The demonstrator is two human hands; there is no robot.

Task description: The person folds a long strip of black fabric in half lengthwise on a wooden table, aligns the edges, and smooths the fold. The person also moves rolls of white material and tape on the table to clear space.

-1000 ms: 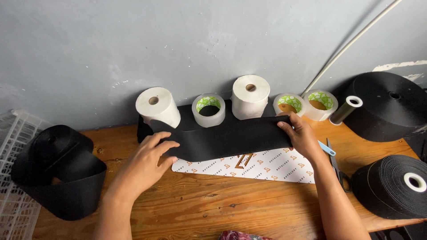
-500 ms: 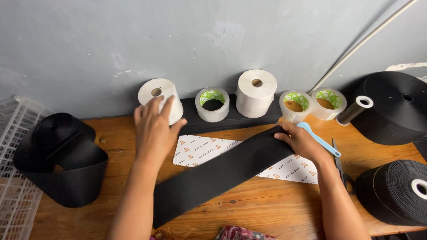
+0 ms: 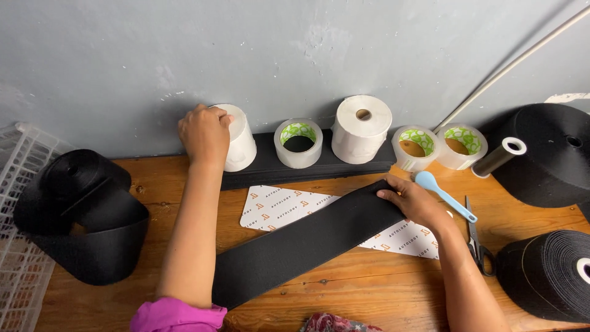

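Looks floppy and light, that black strap (image 3: 307, 243): right hand (image 3: 413, 201) pinning its end flat, left hand (image 3: 204, 134) gripping the white roll (image 3: 238, 147).

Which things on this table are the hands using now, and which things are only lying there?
In use:
left hand on the white paper roll
right hand pressing the black strip
white printed sheet under the strip

Lying about:
tape rolls
blue spoon
scissors
big black rolls
white basket
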